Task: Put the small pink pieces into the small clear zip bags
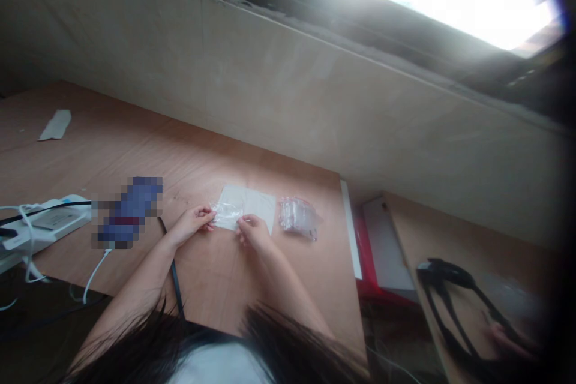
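Observation:
A small clear plastic bag [227, 211] is stretched between my two hands, just over a white sheet of paper [260, 204] on the wooden table. My left hand [198, 220] pinches the bag's left end between thumb and fingers. With its fingertips together, my right hand [251, 229] grips the lower right part of the same bag. Whether anything lies inside the bag I cannot tell. To the right of the paper lies a stack of clear plastic bags [297, 218] with reddish edges, apart from both hands.
Left of my forearm lies a pixelated blue phone-like object [130, 213] with a white cable, beside a white power strip [54, 222]. A black cable [177, 282] passes under my left arm. A paper scrap [56, 125] lies far left; black straps [450, 288] rest on another table.

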Motion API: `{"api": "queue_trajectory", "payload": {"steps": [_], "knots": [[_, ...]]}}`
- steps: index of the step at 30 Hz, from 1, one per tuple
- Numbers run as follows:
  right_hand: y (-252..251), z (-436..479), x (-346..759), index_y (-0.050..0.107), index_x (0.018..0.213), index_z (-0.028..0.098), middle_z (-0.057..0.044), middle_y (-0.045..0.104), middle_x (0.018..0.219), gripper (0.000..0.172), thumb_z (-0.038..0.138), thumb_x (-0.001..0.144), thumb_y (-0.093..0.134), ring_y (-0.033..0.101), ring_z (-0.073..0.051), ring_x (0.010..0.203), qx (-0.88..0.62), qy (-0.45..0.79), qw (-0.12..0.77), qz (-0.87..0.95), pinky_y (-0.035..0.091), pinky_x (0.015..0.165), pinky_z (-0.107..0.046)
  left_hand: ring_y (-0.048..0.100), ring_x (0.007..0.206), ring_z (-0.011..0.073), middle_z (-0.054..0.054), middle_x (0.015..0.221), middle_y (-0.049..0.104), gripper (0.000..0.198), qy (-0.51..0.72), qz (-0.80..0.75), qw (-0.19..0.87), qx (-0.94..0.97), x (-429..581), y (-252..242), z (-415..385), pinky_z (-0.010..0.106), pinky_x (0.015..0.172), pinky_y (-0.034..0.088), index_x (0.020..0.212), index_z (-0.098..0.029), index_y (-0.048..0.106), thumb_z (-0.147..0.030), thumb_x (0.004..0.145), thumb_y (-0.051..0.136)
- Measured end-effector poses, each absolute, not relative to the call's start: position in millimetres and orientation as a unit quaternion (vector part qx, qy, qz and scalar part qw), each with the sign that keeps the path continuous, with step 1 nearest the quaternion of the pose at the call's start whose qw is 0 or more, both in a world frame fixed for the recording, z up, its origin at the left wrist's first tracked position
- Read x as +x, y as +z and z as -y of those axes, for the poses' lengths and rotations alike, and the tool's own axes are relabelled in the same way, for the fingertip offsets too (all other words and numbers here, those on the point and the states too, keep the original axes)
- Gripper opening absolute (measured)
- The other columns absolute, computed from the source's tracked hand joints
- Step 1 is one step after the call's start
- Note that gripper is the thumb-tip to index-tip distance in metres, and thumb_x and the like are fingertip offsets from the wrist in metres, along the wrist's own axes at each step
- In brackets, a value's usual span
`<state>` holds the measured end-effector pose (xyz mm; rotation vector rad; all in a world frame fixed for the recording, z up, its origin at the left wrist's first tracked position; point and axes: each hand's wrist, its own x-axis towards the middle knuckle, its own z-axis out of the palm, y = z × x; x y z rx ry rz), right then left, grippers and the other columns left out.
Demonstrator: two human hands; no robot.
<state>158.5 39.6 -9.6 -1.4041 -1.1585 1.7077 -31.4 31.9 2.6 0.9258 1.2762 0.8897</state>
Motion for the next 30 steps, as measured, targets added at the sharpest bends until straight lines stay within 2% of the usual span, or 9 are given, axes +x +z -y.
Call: {"api": "queue_trajectory", "payload": {"steps": [5,12,17,24,27,30], "knots": [[-9.5,-39.7,159.9,0.047,0.074,0.014,0.003,0.055,0.050,0.028,0.040,0.065,0.056,0.044,-0.005,0.032,-0.519,0.671,0.318,0.424,0.033,0.029,-0.015,0.053,0.045,0.0094,-0.001,0.054,0.058,0.038,0.375,-0.576,0.606,0.400,-29.8,8.0,-33.3,0.022,0.046,0.046,0.073,-0.012,0.053,-0.044,0.057,0.063],[-9.1,-38.5,157.5,0.045,0.074,0.015,0.004,0.055,0.048,0.025,0.036,0.066,0.056,0.045,-0.006,0.031,-0.523,0.679,0.319,0.405,0.033,0.028,-0.015,0.046,0.036,0.0062,-0.002,0.051,0.055,0.037,0.348,-0.601,0.579,0.426,-30.0,6.7,-35.0,0.017,0.032,0.037,0.066,-0.013,0.050,-0.048,0.059,0.060],[-10.3,-38.2,158.0,0.044,0.074,0.015,0.004,0.055,0.048,0.022,0.034,0.068,0.054,0.045,-0.006,0.031,-0.517,0.679,0.328,0.405,0.033,0.028,-0.015,0.043,0.034,0.0054,-0.004,0.048,0.052,0.039,0.355,-0.605,0.576,0.421,-29.0,-2.4,-37.1,0.016,0.030,0.034,0.068,-0.015,0.046,-0.052,0.063,0.055],[-7.9,-38.4,160.2,0.044,0.072,0.015,0.003,0.055,0.049,0.023,0.035,0.068,0.055,0.048,-0.006,0.033,-0.511,0.689,0.328,0.396,0.035,0.030,-0.016,0.029,0.025,0.0026,-0.007,0.040,0.040,0.044,0.272,-0.601,0.590,0.466,-29.7,4.9,-36.3,0.013,0.024,0.017,0.056,-0.016,0.042,-0.058,0.069,0.040],[-7.1,-38.3,160.5,0.044,0.071,0.015,0.003,0.055,0.050,0.024,0.036,0.068,0.055,0.048,-0.006,0.033,-0.509,0.690,0.329,0.397,0.035,0.031,-0.016,0.030,0.026,0.0025,-0.008,0.041,0.040,0.042,0.288,-0.596,0.590,0.462,-29.2,8.8,-36.7,0.013,0.025,0.018,0.057,-0.016,0.043,-0.056,0.068,0.044],[-7.3,-38.4,161.0,0.044,0.072,0.015,0.003,0.055,0.050,0.025,0.037,0.067,0.055,0.047,-0.006,0.033,-0.509,0.690,0.332,0.394,0.035,0.030,-0.016,0.034,0.029,0.0032,-0.007,0.041,0.043,0.039,0.309,-0.582,0.591,0.466,-27.8,12.5,-36.8,0.014,0.028,0.024,0.058,-0.015,0.044,-0.053,0.067,0.048]]}}
